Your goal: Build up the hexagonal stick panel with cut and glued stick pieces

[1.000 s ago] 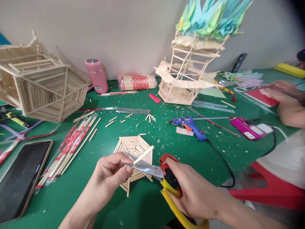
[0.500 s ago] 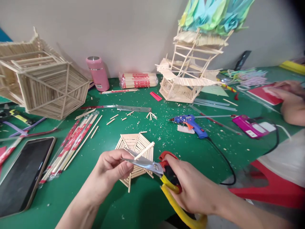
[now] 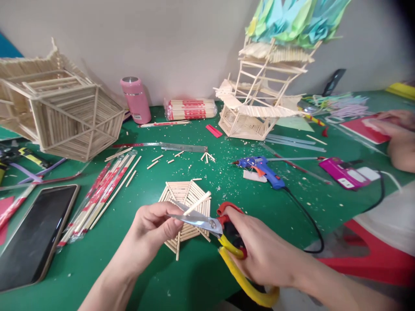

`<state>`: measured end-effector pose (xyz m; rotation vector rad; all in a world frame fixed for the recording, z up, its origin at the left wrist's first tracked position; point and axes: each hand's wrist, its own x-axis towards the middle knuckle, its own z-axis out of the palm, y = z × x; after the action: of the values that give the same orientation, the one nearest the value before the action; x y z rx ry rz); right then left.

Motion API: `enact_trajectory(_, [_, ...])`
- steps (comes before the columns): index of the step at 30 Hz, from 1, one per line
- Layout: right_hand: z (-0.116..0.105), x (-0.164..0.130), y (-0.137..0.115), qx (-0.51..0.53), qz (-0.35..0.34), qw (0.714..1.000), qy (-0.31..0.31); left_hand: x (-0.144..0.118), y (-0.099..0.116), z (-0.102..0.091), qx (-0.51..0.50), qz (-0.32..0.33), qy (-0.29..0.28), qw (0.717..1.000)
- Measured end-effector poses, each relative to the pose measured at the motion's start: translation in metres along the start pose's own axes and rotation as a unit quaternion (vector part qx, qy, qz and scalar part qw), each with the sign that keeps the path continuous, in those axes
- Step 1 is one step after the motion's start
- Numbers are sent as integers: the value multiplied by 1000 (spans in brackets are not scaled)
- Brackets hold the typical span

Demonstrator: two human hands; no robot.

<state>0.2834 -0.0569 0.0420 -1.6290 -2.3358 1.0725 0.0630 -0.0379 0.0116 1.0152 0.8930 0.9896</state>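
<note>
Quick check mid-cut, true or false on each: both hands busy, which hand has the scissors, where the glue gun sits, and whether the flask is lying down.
1. The left hand pinches a thin wooden stick. True.
2. The left hand holds the scissors. False: the right hand grips them.
3. The blue glue gun lies on the green table. True.
4. The pink flask lies on its side. False: it stands upright by the wall.

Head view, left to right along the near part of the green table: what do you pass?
Black tablet → red-wrapped chopstick bundle → left hand pinching a thin wooden stick → steel scissors → right hand → red plastic stool.
</note>
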Motion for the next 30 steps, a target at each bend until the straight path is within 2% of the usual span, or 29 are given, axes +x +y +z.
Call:
enact_trajectory(3, [0,-1,0,-14,4,1000,2,2,2,0,-9,-27,-9,1000])
enact_trajectory(8, [3,2,2,-21,29,999,20,4,-4,8,24,-5,81,996])
enact_trajectory(10, [3,4,3,-18,31,999,19,4,-6,10,25,5,98,995])
enact_trajectory(18, [0,0,4,-12,10,1000,-21,4,-6,5,17,-28,15,999])
enact_trajectory(21, [4,1,7,-6,24,1000,-16,4,-8,10,42,-20,48,998])
enact_trajectory(25, [8,4,9,-2,29,999,20,4,-8,17,79,15,105,991])
enact_trajectory(27, [8,5,9,3,23,999,24,3,-6,17,85,21,101,991])
enact_trajectory(30, [7,3,8,-2,11,1000,25,3,-3,13,41,-5,49,998])
